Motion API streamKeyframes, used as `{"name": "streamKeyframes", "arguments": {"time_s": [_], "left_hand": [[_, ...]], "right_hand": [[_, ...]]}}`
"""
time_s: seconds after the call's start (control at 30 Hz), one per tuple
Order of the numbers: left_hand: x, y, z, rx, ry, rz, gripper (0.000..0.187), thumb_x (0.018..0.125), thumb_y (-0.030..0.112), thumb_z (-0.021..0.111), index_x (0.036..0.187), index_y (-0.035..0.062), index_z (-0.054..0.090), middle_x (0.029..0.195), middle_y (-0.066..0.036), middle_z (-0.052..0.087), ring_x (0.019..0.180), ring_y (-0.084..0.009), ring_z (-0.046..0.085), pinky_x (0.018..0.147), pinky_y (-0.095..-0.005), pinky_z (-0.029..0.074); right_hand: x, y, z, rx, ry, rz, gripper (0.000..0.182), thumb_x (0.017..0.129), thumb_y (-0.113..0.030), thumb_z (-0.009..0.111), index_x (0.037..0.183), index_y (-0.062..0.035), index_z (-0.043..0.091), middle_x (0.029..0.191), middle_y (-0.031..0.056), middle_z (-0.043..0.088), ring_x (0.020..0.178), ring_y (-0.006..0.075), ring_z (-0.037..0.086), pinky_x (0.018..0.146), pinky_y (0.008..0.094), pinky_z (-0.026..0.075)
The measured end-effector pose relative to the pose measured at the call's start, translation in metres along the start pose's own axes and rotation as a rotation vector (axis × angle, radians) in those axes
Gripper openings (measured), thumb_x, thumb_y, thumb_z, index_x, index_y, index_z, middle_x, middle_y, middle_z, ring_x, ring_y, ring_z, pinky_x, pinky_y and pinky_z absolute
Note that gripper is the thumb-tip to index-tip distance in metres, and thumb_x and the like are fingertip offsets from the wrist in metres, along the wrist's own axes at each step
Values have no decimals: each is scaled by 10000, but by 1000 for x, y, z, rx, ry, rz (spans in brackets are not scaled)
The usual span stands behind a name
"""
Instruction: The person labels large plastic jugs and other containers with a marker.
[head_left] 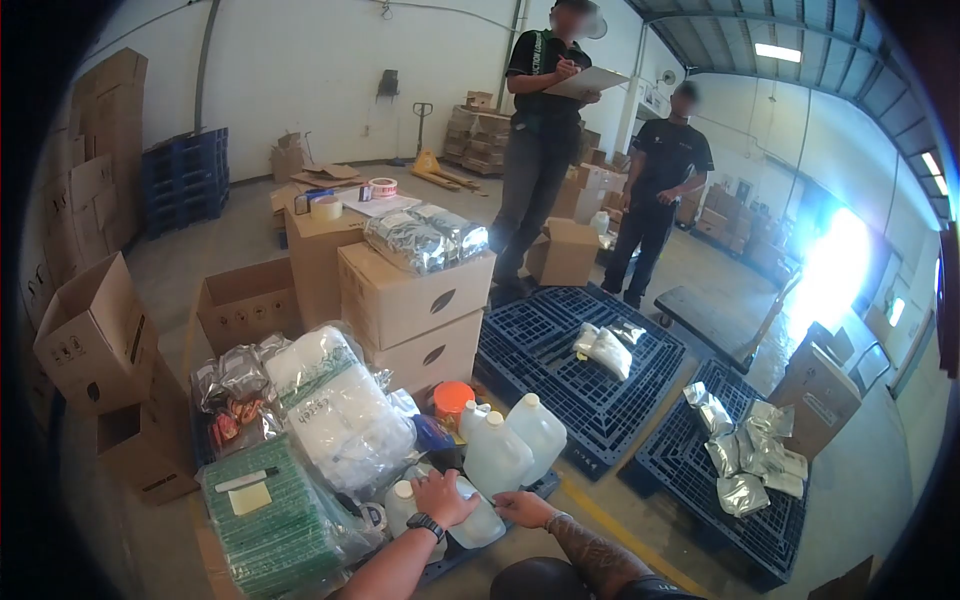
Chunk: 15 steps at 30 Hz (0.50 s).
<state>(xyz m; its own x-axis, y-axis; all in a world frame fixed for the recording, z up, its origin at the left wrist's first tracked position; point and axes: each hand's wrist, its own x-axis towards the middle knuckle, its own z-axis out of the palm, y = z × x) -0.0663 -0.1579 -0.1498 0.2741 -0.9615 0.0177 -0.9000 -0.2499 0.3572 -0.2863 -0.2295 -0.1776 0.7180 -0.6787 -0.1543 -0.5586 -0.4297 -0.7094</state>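
My left hand (445, 499), with a dark watch on its wrist, is over the top of a translucent plastic jug (478, 524), its fingers bent around the neck and handle area. Part of that jug is hidden beneath the hand. My right hand (524, 508) is beside the same jug on its right, fingers curled together; whatever they hold, if anything, cannot be made out. Another jug (402, 507) with a pale cap stands just left of my left hand. Larger capped jugs (498, 455) stand just beyond both hands, near an orange-lidded tub (453, 400).
Plastic-wrapped green packs (268, 515) and a white bagged bundle (350, 420) lie to the left. Stacked cartons (415, 300) carry silver pouches (425, 238). Blue pallets (545, 350) on the right hold more pouches (745, 455). Two people stand beyond, one with a clipboard (590, 83).
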Motion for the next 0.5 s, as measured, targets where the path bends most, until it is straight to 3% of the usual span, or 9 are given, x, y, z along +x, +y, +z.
{"name": "streamKeyframes", "arguments": {"time_s": [0.07, 0.13, 0.33, 0.5], "left_hand": [[1, 1, -1, -1, -1, 0, 680, 771, 635, 686, 1257, 161, 650, 1234, -176, 616, 1204, -324, 576, 1136, -576, 223], [1, 1, -2, -4, 2, 4, 676, 772, 629, 687, 1253, 156, 653, 1235, -182, 613, 1196, -323, 578, 1129, -561, 230], [0, 2, -3, -14, 14, 8, 665, 776, 618, 687, 1250, 153, 658, 1229, -188, 613, 1182, -354, 583, 1125, -545, 236], [-1, 1, -1, -11, 27, 16, 663, 778, 612, 682, 1247, 145, 650, 1213, -194, 616, 1159, -360, 594, 1102, -535, 264]], "right_hand": [[3, 4, 4, 36, -4, 4, 423, 955, -345, 628, 1260, -52, 649, 1089, 170, 737, 975, 314, 722, 884, 407, 551], [5, 3, 8, 98, -12, 18, 402, 965, -345, 645, 1269, -83, 662, 1080, 138, 748, 998, 261, 725, 908, 375, 545], [6, -2, 10, 35, 1, 37, 370, 962, -332, 654, 1234, -84, 691, 1066, 124, 755, 964, 232, 733, 889, 355, 552], [8, 0, 7, 50, -3, 0, 376, 952, -317, 647, 1244, -84, 686, 1085, 130, 752, 976, 252, 732, 898, 368, 553]]}}
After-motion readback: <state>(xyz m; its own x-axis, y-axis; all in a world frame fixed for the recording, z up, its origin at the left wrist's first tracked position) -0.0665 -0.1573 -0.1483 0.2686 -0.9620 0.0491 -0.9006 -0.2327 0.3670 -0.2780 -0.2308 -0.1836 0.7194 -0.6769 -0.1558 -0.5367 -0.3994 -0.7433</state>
